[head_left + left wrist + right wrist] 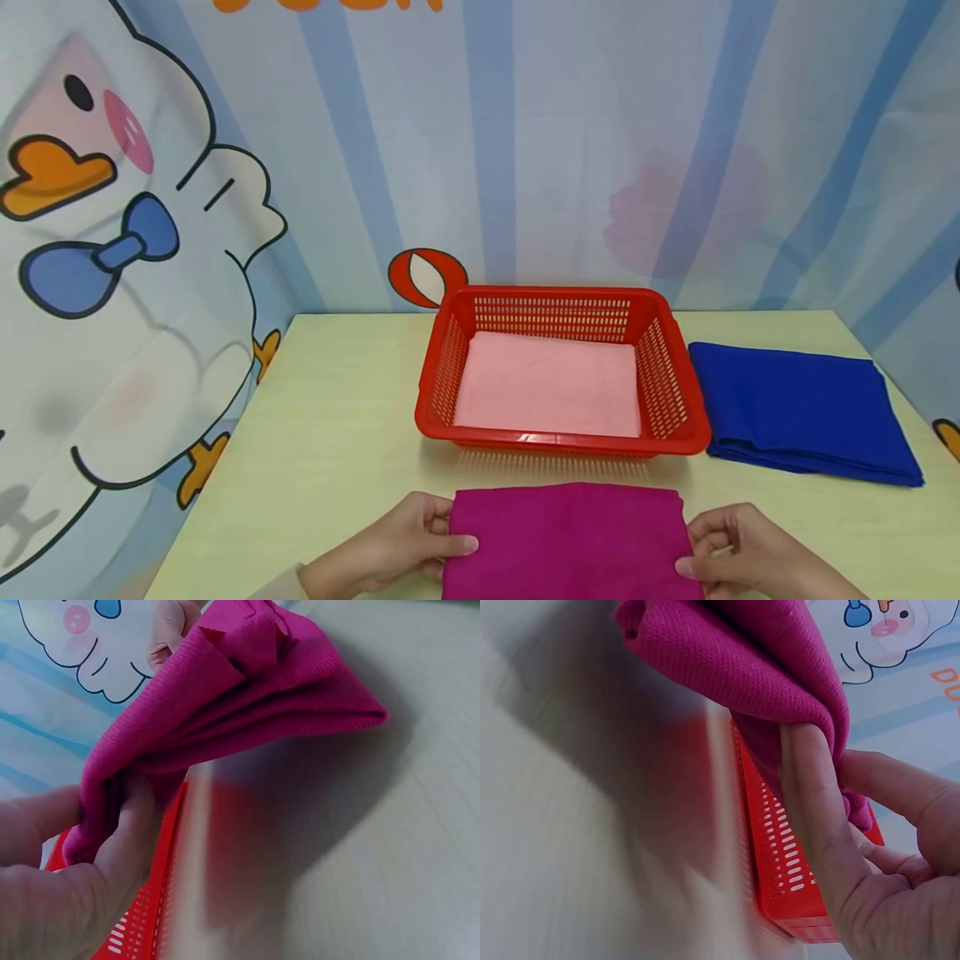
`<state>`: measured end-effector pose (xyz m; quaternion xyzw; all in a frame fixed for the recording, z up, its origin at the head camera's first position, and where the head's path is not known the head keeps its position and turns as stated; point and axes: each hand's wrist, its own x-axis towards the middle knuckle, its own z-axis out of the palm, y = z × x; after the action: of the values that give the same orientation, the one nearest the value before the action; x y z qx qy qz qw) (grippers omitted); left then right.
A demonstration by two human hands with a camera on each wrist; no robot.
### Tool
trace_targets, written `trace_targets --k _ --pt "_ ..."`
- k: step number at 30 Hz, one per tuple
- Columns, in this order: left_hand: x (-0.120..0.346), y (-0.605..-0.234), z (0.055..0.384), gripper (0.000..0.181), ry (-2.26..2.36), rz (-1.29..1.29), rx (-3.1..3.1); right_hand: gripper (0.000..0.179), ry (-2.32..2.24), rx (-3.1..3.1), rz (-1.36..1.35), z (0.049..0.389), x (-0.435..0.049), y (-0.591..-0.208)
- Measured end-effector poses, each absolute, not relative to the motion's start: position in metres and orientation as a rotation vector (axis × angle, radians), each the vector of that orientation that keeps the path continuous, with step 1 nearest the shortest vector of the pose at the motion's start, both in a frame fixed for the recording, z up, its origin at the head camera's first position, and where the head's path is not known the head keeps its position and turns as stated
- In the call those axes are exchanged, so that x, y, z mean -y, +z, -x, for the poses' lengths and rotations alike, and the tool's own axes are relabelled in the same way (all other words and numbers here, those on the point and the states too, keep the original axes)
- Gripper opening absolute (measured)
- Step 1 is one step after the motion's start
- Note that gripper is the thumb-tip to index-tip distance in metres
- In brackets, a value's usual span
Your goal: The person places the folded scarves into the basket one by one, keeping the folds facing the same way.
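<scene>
A folded magenta cloth (pixel 573 542) with a fine ribbed knit is held up in front of the red basket. My left hand (pixel 408 537) pinches its left edge, thumb on top and fingers beneath. At the opposite edge my right hand (pixel 738 550) pinches it the same way. Both wrist views show the folded cloth (pixel 225 697) raised off the table, casting a shadow; its layers hang between the left hand (pixel 97 862) and the right hand (pixel 862 840). In the red plastic basket (pixel 562 444) lies a flat folded pink cloth (pixel 551 383).
A folded blue cloth (pixel 806 412) lies to the right of the basket, close against it. The pale wooden table (pixel 337 400) ends at a backdrop (pixel 570 150) printed with blue stripes and a white cartoon duck (pixel 150 358) on the left.
</scene>
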<state>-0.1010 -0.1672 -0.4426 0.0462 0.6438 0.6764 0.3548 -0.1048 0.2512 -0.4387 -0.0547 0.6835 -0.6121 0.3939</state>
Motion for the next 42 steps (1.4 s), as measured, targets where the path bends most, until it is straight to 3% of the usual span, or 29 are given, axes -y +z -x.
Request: trace_targets --k 6,22,42 --pt "0.171 -0.434 0.102 0.03 1.749 -0.129 -1.649 0.019 -1.582 -1.741 0.178 0.107 -0.25 -0.434" --pt "0.176 -0.405 0.112 0.033 1.744 -0.188 -1.651 0.007 -1.593 -1.761 0.235 0.114 -0.249 -0.412" --pt "0.18 -0.376 0.133 0.037 1.779 -0.236 -1.659 0.015 -1.634 -1.807 0.361 0.134 -0.249 -0.382"
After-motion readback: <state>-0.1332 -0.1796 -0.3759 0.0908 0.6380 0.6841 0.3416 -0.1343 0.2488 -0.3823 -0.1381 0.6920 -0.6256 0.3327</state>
